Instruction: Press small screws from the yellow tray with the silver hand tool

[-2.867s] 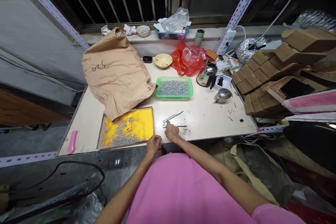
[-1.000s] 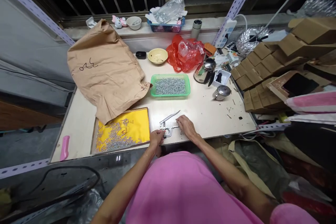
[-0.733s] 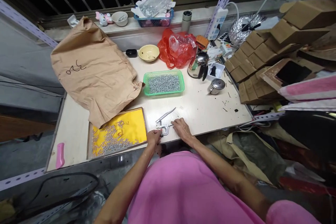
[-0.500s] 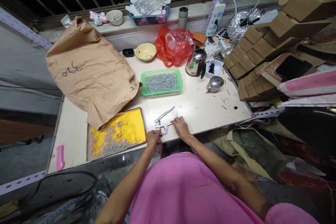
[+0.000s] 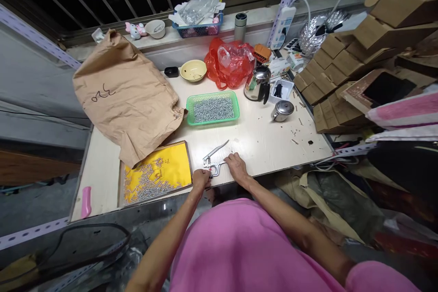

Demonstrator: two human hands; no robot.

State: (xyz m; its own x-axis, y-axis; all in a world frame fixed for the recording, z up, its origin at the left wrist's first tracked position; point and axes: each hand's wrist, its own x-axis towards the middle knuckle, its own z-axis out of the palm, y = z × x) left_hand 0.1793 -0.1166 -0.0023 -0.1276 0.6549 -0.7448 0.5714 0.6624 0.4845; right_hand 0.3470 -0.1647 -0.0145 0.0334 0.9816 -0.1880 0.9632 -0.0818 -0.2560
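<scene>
A silver plier-like hand tool with two long handles spread apart lies near the table's front edge. My left hand is closed at its head end, fingertips pinched beside a small red part. At the end of the lower handle is my right hand, its fingers curled over the tip. What lies under those fingers is partly hidden. Left of my left hand, a yellow-lined tray holds many small metal pins. Beyond the tool, a green basket is filled with similar pins.
A large brown paper bag overlaps the yellow tray. Behind are a cream bowl, red plastic bags, a steel kettle and a lidded metal cup. Cardboard boxes are stacked right; a pink handle lies left.
The view has shifted slightly, moving the surroundings a little to the right and down in the picture. Both hands and the tool stay in nearly the same place.
</scene>
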